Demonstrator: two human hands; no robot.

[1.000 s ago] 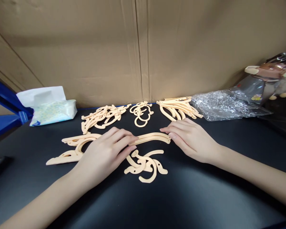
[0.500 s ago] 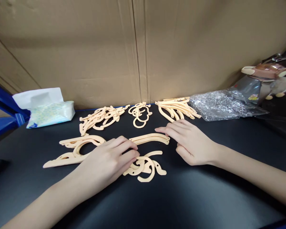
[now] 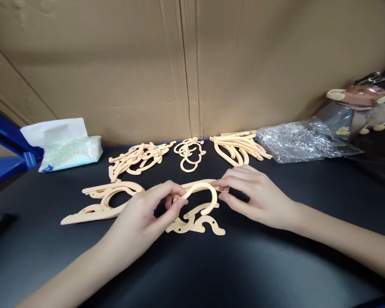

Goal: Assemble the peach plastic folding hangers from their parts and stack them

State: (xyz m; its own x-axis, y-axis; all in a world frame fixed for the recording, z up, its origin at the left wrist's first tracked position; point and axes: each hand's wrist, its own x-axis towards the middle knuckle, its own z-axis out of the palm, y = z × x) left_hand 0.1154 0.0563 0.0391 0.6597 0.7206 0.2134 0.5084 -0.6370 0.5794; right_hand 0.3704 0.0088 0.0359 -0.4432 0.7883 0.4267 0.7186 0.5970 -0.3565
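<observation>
My left hand (image 3: 147, 209) pinches a cream hanger hook (image 3: 210, 192) at its straight end, between thumb and forefinger. The hook's curve points right, raised over a small pile of similar hooks (image 3: 199, 224). Behind it lies a pair of slim, curved hanger arms (image 3: 199, 184). The fingers of my right hand (image 3: 253, 194) are around the right end of these arms, thumb on the near side; the fingertips partly cover that end. Left of my left hand rest several larger cream hanger pieces (image 3: 109, 188), partly hidden behind the wrist.
Along the cardboard wall (image 3: 131, 77) lie a heap of hooked pieces (image 3: 137, 156), a few rings of hooks (image 3: 189, 154) and a stack of curved arms (image 3: 240, 147). A tissue pack (image 3: 70, 152) stands left. Crumpled clear plastic (image 3: 301, 141) and a brown-lidded bottle (image 3: 359, 102) are right.
My left hand has lifted one hook from the near pile and turned it up between thumb and forefinger. My right hand has shifted slightly left, bringing its thumb to the arms' right end.
</observation>
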